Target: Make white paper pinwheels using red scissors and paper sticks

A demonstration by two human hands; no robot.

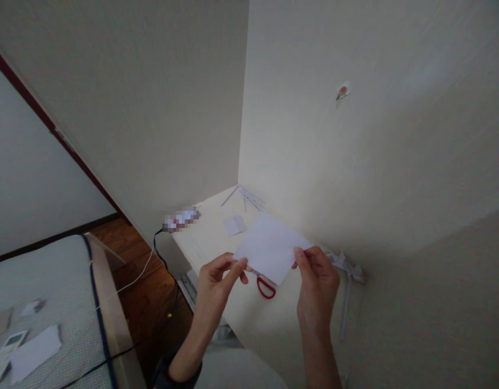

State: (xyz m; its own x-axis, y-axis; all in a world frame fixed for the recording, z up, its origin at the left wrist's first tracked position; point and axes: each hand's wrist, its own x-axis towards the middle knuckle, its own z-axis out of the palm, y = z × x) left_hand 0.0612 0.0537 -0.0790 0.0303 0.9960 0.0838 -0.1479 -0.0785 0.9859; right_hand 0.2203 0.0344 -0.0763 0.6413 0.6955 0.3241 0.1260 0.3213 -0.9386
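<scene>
A white sheet of paper (pixel 271 246) is held up over a pale table (pixel 211 240) in the room's corner. My left hand (pixel 219 273) pinches its near left corner. My right hand (pixel 316 275) pinches its near right edge. Under the sheet a red scissor handle (pixel 266 288) shows on the table; the blades are hidden by the paper.
A small white paper piece (pixel 235 225) and several thin strips (pixel 249 197) lie at the table's back. Crumpled scraps (pixel 346 266) sit by the right wall. A bed (pixel 42 313) with papers and a remote (pixel 8 346) is at left; cables (pixel 152 259) cross the wood floor.
</scene>
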